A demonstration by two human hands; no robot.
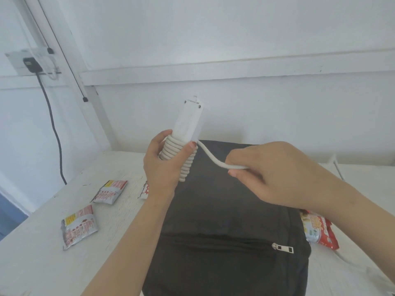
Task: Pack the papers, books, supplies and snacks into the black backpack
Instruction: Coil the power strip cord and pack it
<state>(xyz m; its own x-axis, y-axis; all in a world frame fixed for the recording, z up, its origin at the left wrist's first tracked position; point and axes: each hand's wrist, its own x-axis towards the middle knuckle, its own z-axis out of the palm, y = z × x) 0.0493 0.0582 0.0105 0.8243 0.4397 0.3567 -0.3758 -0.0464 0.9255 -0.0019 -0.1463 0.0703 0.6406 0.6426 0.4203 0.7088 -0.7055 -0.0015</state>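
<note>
Backpack (224,214) of black fabric lies flat on the white surface (42,263), its front pocket zipped across and the metal zipper pull (282,248) resting at the pocket's right end. In the air above the backpack's far edge is a white power strip (189,122), roughly upright and leaning a little to the right, with its white cord (213,160) wound in tight coils around its lower part. The left hand (164,167) holds the strip over the backpack's far left corner. Its grip is closed round the coiled part, fingers behind and thumb pressed across the front of the coils. A loose stretch of cord leaves the top coil and curves down to the right hand (273,174), which hovers over the far right part of the backpack. Its grip is a pinch, thumb and curled fingers closed on that free stretch. Left of the backpack, two silver-and-red snack packets lie flat on the surface, a nearer one (79,227) and a farther one (110,191), well apart from each other. A third packet (145,190) shows just beside the backpack's left edge, mostly hidden behind the left forearm. Touching the backpack's right edge is a red snack bag (320,230), partly covered by the right forearm. Beyond the backpack rises a white wall (256,39), and far to the backpack's left a black adapter (31,64) sits in a wall socket with its black cable (54,129) hanging down.
</note>
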